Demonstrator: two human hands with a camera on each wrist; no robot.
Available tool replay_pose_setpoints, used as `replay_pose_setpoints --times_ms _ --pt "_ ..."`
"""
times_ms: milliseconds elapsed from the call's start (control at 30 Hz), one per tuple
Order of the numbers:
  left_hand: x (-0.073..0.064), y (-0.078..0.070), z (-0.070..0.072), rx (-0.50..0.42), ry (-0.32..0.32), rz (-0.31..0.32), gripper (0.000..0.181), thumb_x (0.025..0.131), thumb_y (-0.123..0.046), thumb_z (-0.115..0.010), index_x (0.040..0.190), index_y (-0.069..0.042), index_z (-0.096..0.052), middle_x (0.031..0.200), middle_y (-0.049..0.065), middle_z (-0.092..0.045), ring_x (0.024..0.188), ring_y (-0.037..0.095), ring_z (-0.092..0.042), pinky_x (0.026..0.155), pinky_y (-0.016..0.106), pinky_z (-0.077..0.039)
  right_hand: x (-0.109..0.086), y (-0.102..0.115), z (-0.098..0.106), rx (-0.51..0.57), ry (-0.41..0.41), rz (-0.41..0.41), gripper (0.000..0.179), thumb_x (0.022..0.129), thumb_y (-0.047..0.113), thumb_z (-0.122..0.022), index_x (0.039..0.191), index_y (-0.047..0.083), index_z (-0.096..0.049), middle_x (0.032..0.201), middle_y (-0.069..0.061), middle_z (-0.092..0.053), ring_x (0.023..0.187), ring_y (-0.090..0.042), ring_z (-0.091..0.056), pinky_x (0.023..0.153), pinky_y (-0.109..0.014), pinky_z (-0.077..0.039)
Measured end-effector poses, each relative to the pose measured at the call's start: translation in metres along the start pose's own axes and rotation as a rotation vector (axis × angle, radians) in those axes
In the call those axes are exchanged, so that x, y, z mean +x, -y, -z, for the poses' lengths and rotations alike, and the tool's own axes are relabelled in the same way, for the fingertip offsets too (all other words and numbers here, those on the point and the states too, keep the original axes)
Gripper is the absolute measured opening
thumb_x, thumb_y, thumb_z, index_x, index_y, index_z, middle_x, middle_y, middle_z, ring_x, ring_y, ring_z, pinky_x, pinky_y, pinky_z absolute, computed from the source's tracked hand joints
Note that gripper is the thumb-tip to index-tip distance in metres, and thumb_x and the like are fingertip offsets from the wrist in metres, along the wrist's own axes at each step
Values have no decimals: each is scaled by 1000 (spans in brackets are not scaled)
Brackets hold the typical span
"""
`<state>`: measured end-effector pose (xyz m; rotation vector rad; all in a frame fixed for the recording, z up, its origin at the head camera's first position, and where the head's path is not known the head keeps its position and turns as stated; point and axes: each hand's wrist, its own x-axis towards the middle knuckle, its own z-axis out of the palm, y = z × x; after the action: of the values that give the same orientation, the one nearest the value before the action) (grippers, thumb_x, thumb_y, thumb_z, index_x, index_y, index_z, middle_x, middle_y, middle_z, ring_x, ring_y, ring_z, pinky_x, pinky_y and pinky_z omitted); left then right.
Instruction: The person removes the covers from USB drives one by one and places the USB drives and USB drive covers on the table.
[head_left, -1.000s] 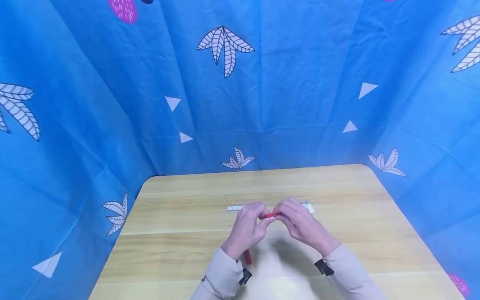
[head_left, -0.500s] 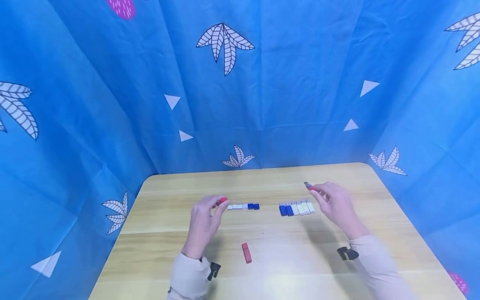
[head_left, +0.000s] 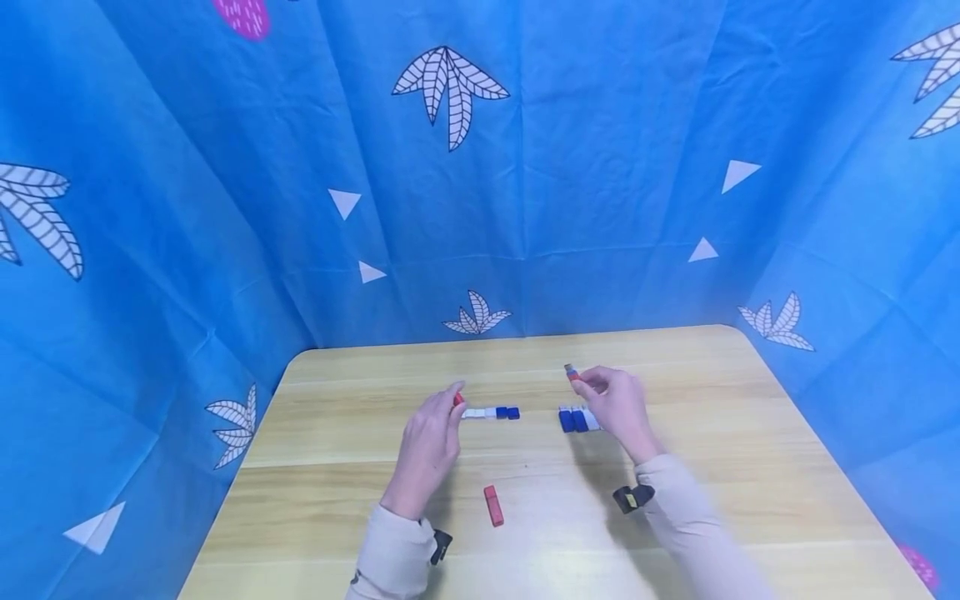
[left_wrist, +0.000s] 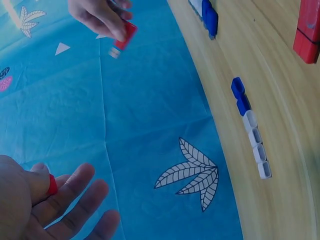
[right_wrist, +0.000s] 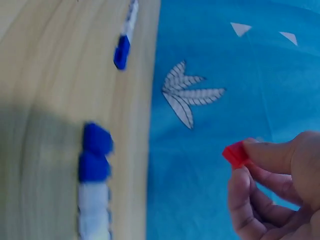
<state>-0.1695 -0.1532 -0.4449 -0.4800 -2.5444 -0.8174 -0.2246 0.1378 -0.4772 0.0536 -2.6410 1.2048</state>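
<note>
My left hand (head_left: 427,446) pinches a small red cap (left_wrist: 52,185) between thumb and fingers, above the left end of a row of white and blue caps (head_left: 491,412). Over on the right, my right hand (head_left: 618,408) grips a red USB flash drive (head_left: 573,375) by its body, with the bare metal plug pointing away. It hovers above a row of uncapped blue and white flash drives (head_left: 577,419), hiding the row's right end in the head view. Between the forearms lies another red flash drive (head_left: 493,505) with its cap on.
The wooden table (head_left: 337,483) carries both rows side by side, with a gap between them. A blue patterned curtain (head_left: 600,167) encloses its back and sides. Each wrist wears a strap with a black buckle (head_left: 633,498).
The hands, together at the red flash drive, have parted, leaving cap and drive separate. Since then the right hand has swung back left over the drives, and the left has shifted slightly right.
</note>
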Motion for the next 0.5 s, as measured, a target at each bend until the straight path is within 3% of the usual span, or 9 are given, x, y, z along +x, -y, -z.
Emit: replay_pose_setpoints --times_ms 233,500 --pt "-2 -3 -2 6 7 -13 40 104 -13 -55 141 1 -55 98 8 -74 96 25 -71 91 42 -60 3 1 -33 -43 69 -127 15 88 21 -78 91 6 -79 85 -12 -79 75 -23 -75 72 -38 -60" --pt "-6 -2 -3 10 41 4 48 102 -12 -57 148 -1 -48 105 10 -73 106 27 -70 97 42 -59 -3 -4 -61 -75 146 -186 13 87 15 -79 79 5 -79 66 -7 -74 47 -10 -55 45 -22 -41"
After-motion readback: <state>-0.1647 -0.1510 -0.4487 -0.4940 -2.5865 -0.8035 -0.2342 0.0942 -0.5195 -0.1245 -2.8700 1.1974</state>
